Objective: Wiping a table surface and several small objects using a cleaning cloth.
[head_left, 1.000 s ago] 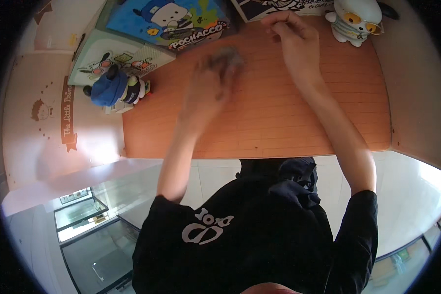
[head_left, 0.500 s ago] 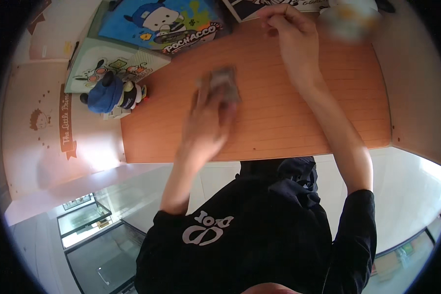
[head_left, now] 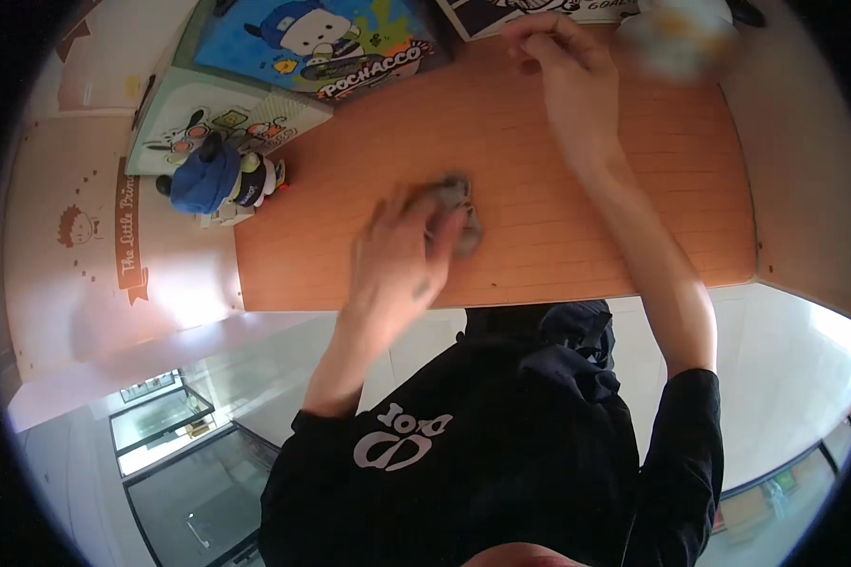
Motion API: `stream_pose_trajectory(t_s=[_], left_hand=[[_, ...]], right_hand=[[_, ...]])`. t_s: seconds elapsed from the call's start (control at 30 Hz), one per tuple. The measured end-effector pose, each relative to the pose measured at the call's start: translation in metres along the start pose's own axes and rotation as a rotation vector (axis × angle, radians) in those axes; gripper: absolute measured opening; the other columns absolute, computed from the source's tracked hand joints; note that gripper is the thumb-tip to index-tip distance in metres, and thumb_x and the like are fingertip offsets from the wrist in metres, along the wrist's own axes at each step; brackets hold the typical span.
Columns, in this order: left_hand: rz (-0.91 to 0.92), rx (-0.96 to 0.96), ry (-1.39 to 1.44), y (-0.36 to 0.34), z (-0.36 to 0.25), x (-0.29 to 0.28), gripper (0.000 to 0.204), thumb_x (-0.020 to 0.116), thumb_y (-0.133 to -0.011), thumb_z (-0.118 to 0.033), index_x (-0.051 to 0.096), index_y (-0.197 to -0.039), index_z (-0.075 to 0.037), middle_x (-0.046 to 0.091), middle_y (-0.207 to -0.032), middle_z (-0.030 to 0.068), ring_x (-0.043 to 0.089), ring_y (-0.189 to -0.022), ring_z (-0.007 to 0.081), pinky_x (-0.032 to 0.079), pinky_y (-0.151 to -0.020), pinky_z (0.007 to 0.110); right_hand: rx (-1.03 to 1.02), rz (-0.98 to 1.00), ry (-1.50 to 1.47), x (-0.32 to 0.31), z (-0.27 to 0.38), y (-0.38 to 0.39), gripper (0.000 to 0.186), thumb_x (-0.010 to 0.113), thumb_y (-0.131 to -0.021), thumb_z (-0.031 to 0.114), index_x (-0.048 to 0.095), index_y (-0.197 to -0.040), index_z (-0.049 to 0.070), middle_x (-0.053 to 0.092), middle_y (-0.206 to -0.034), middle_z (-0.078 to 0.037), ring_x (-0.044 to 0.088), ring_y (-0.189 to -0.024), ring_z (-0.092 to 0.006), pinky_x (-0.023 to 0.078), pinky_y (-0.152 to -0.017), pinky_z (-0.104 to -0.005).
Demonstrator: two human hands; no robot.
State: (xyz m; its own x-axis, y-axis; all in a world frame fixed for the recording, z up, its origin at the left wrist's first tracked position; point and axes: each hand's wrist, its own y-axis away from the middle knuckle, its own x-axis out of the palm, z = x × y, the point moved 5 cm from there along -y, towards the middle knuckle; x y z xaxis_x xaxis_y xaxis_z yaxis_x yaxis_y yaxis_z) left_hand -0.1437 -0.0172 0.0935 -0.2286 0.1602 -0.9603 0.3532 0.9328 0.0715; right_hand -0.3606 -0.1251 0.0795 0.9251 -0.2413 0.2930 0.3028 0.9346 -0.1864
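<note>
My left hand (head_left: 392, 250) is over the wooden desktop (head_left: 529, 227), a little in from its near edge. Its fingers are closed on a crumpled grey cloth (head_left: 463, 236), which lies against the wood. Motion blurs the fingertips and the cloth's outline. Toward the far side, my right hand (head_left: 567, 57) is loosely curled, just below a black-and-white printed panel (head_left: 539, 11). Nothing shows between its fingers, and its forearm crosses the right half of the desktop.
A toy dog figure in a blue hat (head_left: 213, 180) stands at the left, before a pale green illustrated box (head_left: 241, 132). Behind is a blue cartoon box (head_left: 321, 42). A blurred white object (head_left: 681, 42) sits at the far right. Side panels (head_left: 794, 161) bound the desktop.
My left hand has brought the grey cloth nearer to me across the desktop and slightly to the right. My right hand has stayed almost where it was.
</note>
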Motion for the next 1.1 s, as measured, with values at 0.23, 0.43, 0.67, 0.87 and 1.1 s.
stream_pose_trajectory(t_s=[0.23, 0.43, 0.67, 0.87, 1.1], left_hand=[[-0.399, 0.208, -0.131, -0.088, 0.088, 0.01, 0.035, 0.06, -0.109, -0.032, 0.065, -0.129, -0.004, 0.064, -0.134, 0.0193, 0.058, -0.129, 0.046, 0.055, -0.093, 0.055], [0.005, 0.16, 0.104, -0.019, 0.023, 0.013, 0.048, 0.064, -0.107, -0.028, 0.061, -0.147, -0.002, 0.059, -0.155, 0.0234, 0.051, -0.144, 0.0494, 0.046, -0.114, 0.054], [-0.28, 0.239, 0.067, -0.046, 0.064, 0.02, 0.049, 0.064, -0.105, -0.026, 0.062, -0.15, -0.007, 0.061, -0.149, 0.0235, 0.06, -0.128, 0.0468, 0.053, -0.101, 0.052], [-0.395, 0.143, 0.095, -0.068, 0.062, 0.024, 0.043, 0.066, -0.105, -0.024, 0.067, -0.145, -0.007, 0.064, -0.146, 0.0214, 0.062, -0.126, 0.0431, 0.054, -0.099, 0.047], [-0.502, 0.29, 0.751, -0.09, 0.044, -0.015, 0.028, 0.067, -0.107, -0.026, 0.081, -0.111, -0.002, 0.078, -0.097, 0.0076, 0.067, -0.083, 0.0177, 0.052, -0.077, 0.027]], right_hand=[[0.015, 0.044, 0.051, 0.01, 0.004, 0.008, 0.023, 0.056, -0.1, 0.001, 0.079, -0.103, 0.004, 0.072, -0.089, -0.001, 0.059, -0.082, -0.0089, 0.049, -0.076, -0.0222], [-0.01, 0.041, 0.005, 0.002, -0.01, -0.004, 0.023, 0.054, -0.101, -0.003, 0.077, -0.1, 0.004, 0.071, -0.089, -0.002, 0.058, -0.078, -0.01, 0.048, -0.074, -0.0221], [0.005, 0.11, 0.089, 0.005, -0.002, 0.001, 0.024, 0.056, -0.101, -0.001, 0.078, -0.104, 0.005, 0.074, -0.093, -0.002, 0.061, -0.082, -0.0101, 0.049, -0.078, -0.0229], [-0.119, 0.206, 0.235, 0.011, -0.005, 0.008, 0.021, 0.06, -0.101, 0.006, 0.08, -0.107, 0.007, 0.075, -0.097, 0.0, 0.064, -0.087, -0.0126, 0.052, -0.082, -0.0265], [-0.625, 0.435, 0.891, 0.031, -0.031, 0.039, 0.018, 0.069, -0.097, 0.007, 0.078, -0.112, 0.01, 0.072, -0.12, 0.001, 0.067, -0.105, -0.0249, 0.055, -0.094, -0.0365]])
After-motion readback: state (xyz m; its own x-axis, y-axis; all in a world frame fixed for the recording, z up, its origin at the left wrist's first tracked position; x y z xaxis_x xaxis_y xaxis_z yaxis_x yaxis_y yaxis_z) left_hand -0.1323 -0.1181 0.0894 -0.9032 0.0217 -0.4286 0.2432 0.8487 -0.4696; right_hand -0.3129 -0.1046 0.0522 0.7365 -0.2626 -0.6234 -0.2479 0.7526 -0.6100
